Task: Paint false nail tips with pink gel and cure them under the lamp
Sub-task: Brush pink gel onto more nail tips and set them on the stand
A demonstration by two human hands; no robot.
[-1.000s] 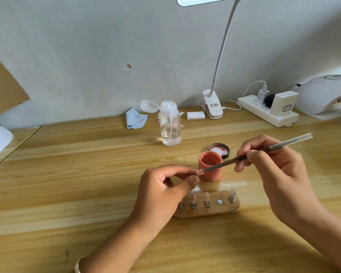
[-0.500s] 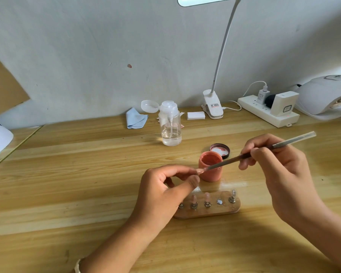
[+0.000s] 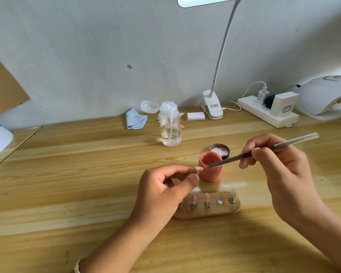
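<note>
My right hand [image 3: 280, 174], gripping the thin grey-handled brush [image 3: 224, 161] like a pen, has drawn it back off the small pink false nail tip [image 3: 198, 168]. Its bristles now sit at the rim of the open pink gel pot [image 3: 211, 175], so I judge a reload comes next. My left hand [image 3: 161, 190] pinches the tip between thumb and forefinger, just left of the pot, above the bench [image 3: 87, 174].

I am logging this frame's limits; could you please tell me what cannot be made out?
Head view: the left hand hides the left end of the holder.
Head view: the curing lamp is cut by the right edge.
Head view: brush tip too small to show gel.
</note>
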